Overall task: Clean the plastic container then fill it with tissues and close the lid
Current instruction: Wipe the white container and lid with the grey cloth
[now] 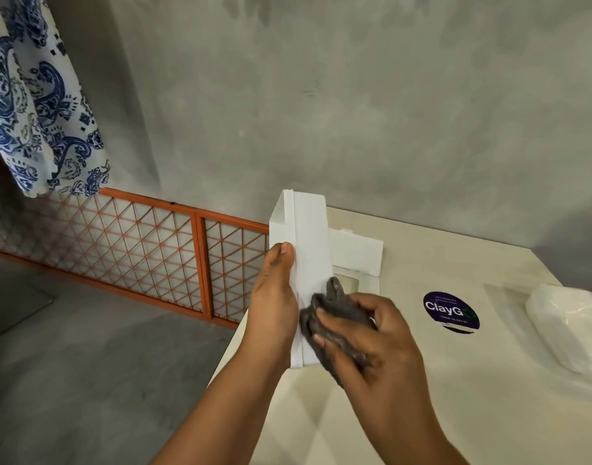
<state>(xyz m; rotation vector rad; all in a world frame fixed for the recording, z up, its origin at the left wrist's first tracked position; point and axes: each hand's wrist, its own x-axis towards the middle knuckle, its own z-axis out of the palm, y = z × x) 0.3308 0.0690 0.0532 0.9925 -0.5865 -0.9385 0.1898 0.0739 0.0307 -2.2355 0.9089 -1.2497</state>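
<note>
A white plastic container (309, 236) stands tilted on end above the left part of the cream table (439, 380). My left hand (276, 297) grips its left side, thumb on the front face. My right hand (371, 337) clutches a crumpled grey cloth (335, 310) and presses it against the container's lower right face. Behind the container, its white lid (358, 253) with an oval slot lies on the table. A pack of white tissues in clear wrap (569, 327) lies at the table's right edge.
A round purple "ClayGo" sticker (451, 311) is on the table between the lid and the tissues. A grey concrete wall runs behind. To the left are an orange lattice gate (153, 243), a blue patterned cloth (43, 105) hanging above it, and a grey floor.
</note>
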